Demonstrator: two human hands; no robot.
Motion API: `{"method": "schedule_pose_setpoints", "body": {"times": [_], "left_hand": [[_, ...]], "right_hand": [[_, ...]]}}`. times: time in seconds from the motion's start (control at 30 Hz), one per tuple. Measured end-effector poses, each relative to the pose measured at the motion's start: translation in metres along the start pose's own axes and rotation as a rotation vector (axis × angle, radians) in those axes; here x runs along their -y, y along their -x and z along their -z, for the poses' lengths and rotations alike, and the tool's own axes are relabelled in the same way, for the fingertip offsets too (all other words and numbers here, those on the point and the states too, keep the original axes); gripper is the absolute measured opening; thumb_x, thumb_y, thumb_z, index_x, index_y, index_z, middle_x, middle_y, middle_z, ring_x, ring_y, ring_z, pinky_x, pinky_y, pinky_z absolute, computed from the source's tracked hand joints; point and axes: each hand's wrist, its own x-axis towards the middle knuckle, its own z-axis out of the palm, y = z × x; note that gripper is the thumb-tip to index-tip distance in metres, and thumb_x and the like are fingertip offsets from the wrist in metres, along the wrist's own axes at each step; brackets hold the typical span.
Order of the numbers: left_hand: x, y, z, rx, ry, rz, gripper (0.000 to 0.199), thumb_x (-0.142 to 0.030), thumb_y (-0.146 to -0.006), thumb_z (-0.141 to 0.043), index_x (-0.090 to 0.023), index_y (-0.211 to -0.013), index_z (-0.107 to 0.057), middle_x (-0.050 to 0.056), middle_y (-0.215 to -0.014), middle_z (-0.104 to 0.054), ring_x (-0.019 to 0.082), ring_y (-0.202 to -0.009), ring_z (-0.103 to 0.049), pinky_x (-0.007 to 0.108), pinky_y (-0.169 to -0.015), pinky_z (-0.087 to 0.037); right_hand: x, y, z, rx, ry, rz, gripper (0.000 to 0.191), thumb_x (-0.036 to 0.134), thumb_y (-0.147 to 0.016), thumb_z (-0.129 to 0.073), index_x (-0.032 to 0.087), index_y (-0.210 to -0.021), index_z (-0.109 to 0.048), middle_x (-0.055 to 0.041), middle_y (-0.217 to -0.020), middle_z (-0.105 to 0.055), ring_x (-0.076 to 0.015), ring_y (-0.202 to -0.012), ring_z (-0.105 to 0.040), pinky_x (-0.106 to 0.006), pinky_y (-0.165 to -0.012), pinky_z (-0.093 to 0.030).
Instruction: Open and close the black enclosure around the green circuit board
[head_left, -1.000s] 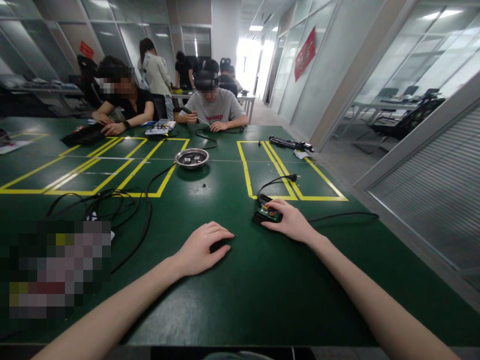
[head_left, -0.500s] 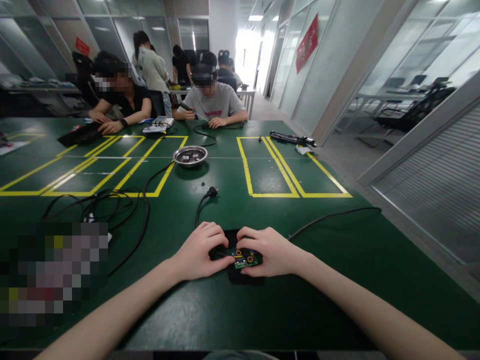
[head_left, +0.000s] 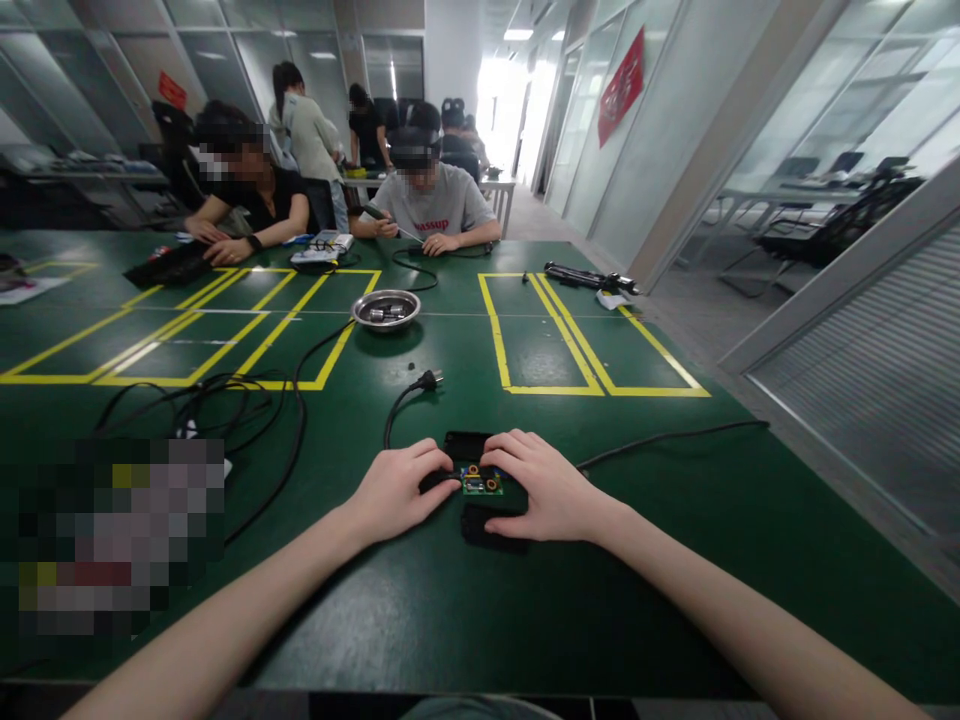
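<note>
A small green circuit board (head_left: 482, 484) with copper-coloured coils lies between my hands. My left hand (head_left: 401, 487) pinches the black cable at the board's left end, thumb and fingers close together. Over the board's right end is my right hand (head_left: 544, 487), its fingertips at the board's upper edge and its thumb spread down onto a black casing piece (head_left: 491, 528). Another black casing piece (head_left: 466, 444) lies just behind the board. The right end of the board is hidden under my right hand.
A black plug (head_left: 427, 381) and a metal bowl with small metal parts (head_left: 386, 311) stand beyond my hands. Coiled black cable (head_left: 217, 405) lies left, near a blurred-out object. A thin cable runs right. Two people work across the green table (head_left: 360, 620); a black tripod-like item lies back right.
My right thumb has come off the board and opened downward to the near casing piece. The board now shows more fully and lies farther from me; the casing pieces stand apart from it.
</note>
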Motion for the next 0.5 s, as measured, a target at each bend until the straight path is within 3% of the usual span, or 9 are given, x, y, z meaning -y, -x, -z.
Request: {"method": "schedule_pose_setpoints", "body": {"times": [0.23,0.5], "left_hand": [[0.002,-0.001,-0.004,0.039,-0.078,0.045,0.016,-0.034,-0.097,-0.064,-0.022,-0.102,-0.073,0.001,-0.092,-0.072,0.015,-0.071,-0.068,0.025,-0.063,-0.05],[0.003,-0.002,-0.007,-0.011,-0.063,0.108,0.04,-0.034,-0.096,-0.062,-0.025,-0.135,-0.062,0.003,-0.101,-0.069,0.018,-0.077,-0.071,0.028,-0.071,-0.058]], "right_hand": [[-0.01,-0.003,-0.005,-0.053,-0.114,-0.048,0.071,0.048,-0.073,-0.09,0.021,-0.132,-0.061,-0.0141,-0.131,-0.065,-0.0322,-0.118,-0.061,-0.051,-0.102,-0.051],[-0.015,-0.003,-0.012,-0.106,-0.2,0.012,0.077,0.041,-0.076,-0.09,0.024,-0.143,-0.056,-0.0124,-0.13,-0.066,-0.0286,-0.117,-0.065,-0.047,-0.103,-0.055]]}}
